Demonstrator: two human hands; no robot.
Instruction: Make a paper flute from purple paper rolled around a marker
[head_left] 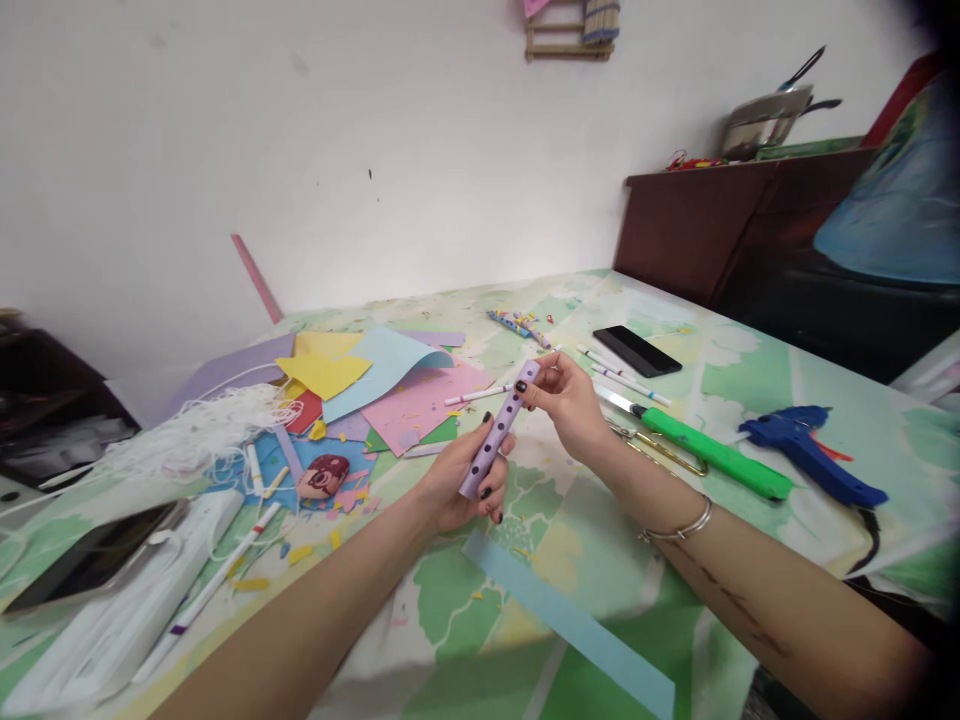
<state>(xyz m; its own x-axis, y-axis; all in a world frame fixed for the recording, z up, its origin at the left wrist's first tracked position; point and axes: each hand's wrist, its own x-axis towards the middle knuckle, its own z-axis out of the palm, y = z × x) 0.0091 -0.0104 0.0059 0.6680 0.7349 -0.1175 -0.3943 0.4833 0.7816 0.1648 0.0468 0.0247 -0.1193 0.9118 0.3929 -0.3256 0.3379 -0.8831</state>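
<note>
Hand, left [459,480]: closed loosely, fingers curled around the lower end of a slim, lilac tube with dark dots [493,442]. Hand, right [571,402]: upper end of the same tube pinched between thumb and fingertips. The tube is held tilted above a green-and-white leaf-patterned tablecloth [724,335]. Below the hands, a long strip of pale blue paper [574,625] is laid flat. Beside the right forearm, a bright green-handled cutter [716,458] is placed; farther right, a dark blue glue gun [814,450]. Beyond, a black rectangular phone [637,350]. To the left, overlapped sheets of coloured paper [386,370] and a tangled heap of white string [210,435] are spread.
</note>
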